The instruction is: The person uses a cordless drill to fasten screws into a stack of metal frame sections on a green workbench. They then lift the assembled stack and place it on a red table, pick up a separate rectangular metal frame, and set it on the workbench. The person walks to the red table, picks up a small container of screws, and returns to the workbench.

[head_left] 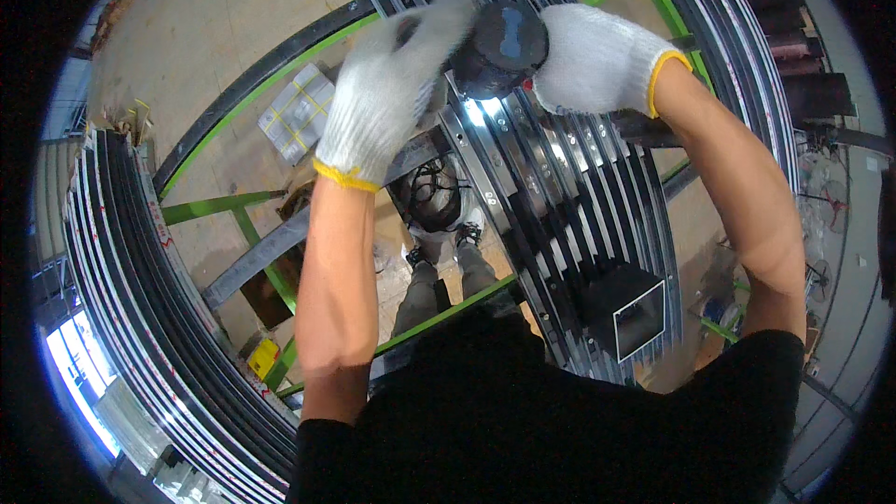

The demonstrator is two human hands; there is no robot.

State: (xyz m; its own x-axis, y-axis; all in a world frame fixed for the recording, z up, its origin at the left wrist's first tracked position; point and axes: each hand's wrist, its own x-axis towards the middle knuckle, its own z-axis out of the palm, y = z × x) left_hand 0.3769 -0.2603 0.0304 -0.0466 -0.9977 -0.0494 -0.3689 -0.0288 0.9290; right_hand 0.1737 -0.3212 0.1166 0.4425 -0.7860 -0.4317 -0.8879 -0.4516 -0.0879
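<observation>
Gloves of white knit with yellow cuffs covered both hands. The right hand point(597, 58) kept a closed grip on a dark round power tool point(499, 47) above the stacked metal profiles point(560, 187). The left hand point(387, 93) lay against the tool's side, its grip blurred beyond telling.

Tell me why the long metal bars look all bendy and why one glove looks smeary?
In the head view, the fisheye lens curves the straight metal rails toward the rim; the left hand is smeared by motion blur, while the right hand looks sharper; glare flashes white on the rails just under the dark round tool.
</observation>
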